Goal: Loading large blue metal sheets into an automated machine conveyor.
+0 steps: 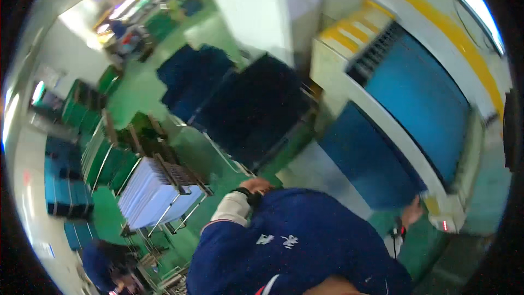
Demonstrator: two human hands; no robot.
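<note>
My right hand point(413, 212), with a dark band at the wrist, is at the near right corner of a flat dark blue panel point(367, 155). Blur hides whether its fingers grip that corner. The panel slants beside a pale machine with a bright blue bed point(417, 95). Over on the left, my left hand point(256, 186) is bent close to the near corner of a cart topped with a large, almost black sheet point(256, 112). My blue jacket covers part of this hand, and its fingers are smeared.
A rack point(158, 191) of upright pale blue sheets stands at left, with green stacks point(84, 106) beyond it. More dark sheets point(194, 79) lie behind the cart. Another person point(112, 265) is at the lower left. A white pillar point(251, 5) rises at the back.
</note>
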